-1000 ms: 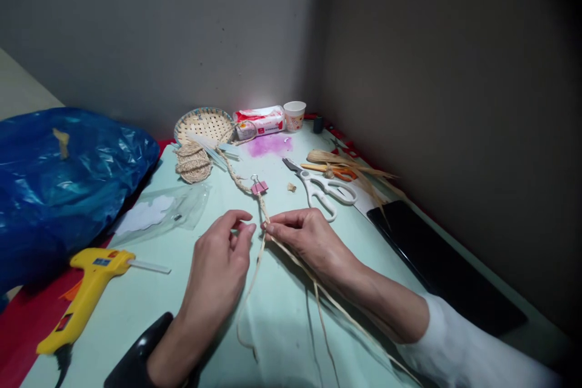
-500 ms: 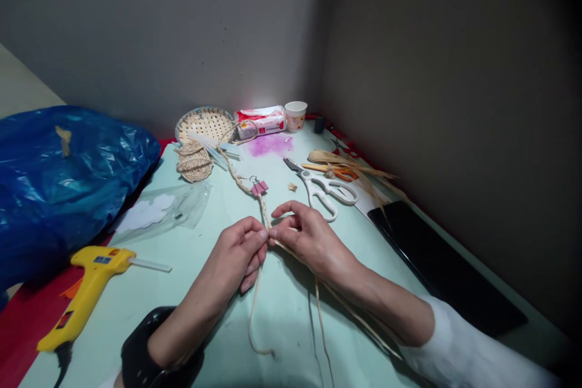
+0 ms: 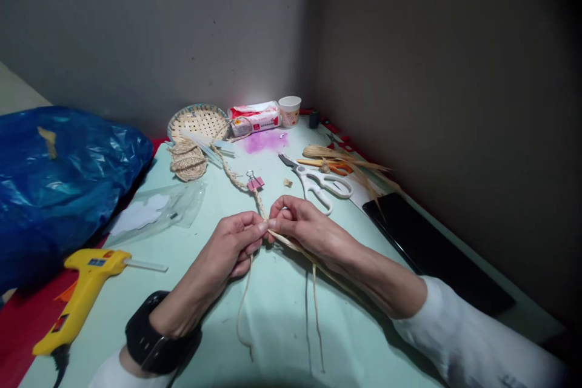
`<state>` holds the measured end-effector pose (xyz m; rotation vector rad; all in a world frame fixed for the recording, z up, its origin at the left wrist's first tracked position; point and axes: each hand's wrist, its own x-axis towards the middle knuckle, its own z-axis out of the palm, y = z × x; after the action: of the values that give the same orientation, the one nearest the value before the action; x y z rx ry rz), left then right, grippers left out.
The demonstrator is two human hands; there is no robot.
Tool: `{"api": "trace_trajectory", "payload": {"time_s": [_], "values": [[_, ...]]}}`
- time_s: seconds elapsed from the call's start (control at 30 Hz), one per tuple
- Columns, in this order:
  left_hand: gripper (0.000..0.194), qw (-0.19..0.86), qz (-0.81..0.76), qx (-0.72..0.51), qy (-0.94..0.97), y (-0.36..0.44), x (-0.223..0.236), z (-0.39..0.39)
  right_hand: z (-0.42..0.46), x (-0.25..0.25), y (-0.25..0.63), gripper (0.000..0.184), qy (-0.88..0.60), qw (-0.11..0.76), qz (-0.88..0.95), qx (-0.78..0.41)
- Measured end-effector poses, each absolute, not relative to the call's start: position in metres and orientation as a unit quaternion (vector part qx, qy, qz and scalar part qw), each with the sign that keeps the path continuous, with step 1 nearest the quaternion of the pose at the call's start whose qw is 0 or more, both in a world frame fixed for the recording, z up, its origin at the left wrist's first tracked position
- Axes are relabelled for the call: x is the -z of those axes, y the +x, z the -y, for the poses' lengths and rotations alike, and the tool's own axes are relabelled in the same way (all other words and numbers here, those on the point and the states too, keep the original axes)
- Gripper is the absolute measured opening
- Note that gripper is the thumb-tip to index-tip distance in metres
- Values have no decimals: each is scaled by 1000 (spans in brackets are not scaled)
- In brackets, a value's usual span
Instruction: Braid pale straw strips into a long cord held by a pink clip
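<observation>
Both my hands meet at the near end of a pale braided cord [image 3: 259, 202], pinching it between thumbs and forefingers. My left hand [image 3: 239, 242] is closed at the cord, with one loose strand [image 3: 245, 309] hanging below it. On the other side, my right hand [image 3: 302, 227] is closed too, and longer strands [image 3: 317, 309] trail under it toward the front right. Just beyond my fingers a pink binder clip [image 3: 255, 183] grips the braid, which runs on toward the woven basket [image 3: 199, 123]. The exact crossing of the strands is hidden by my fingertips.
White-handled scissors [image 3: 316, 185] and dried husk strips [image 3: 341, 154] lie to the right, near a black flat device [image 3: 441, 254]. At left are a yellow glue gun [image 3: 82, 297], a blue plastic bag [image 3: 68, 188] and a twine ball [image 3: 188, 160]. Behind stand a tissue pack [image 3: 254, 118] and paper cup [image 3: 290, 111].
The whole view has shifted slightly. My right fingers have curled in closer to the left ones at the braid, and the hanging strands have swung a little.
</observation>
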<state>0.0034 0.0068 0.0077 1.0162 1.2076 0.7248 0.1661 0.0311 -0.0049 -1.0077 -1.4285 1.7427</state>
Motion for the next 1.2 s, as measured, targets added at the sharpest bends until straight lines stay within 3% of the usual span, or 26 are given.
{"api": "trace_trajectory", "payload": {"time_s": [0.17,0.33,0.5,0.63,0.77,0.87,1.0,1.2], "values": [[21,625,-547,-344,438,7,-4,-7,-33,-2,172,6,-423,296,668,-536],[27,529,-602,-345,489,10,3,-3,-24,-20,176,16,-492,201,799,-283],[30,429,-621,-371,541,16,5,2,-3,-25,170,24,-530,163,813,-177],[25,505,-629,-366,465,20,1,3,11,-13,164,21,-496,205,834,-125],[21,608,-574,-381,393,15,-2,3,22,0,156,8,-430,244,869,-13],[20,659,-519,-392,378,8,-2,1,26,5,151,14,-393,238,885,73],[24,681,-492,-385,383,2,0,-1,26,7,149,19,-374,238,888,123],[28,671,-481,-393,405,3,1,2,25,3,152,19,-391,211,890,103]]}}
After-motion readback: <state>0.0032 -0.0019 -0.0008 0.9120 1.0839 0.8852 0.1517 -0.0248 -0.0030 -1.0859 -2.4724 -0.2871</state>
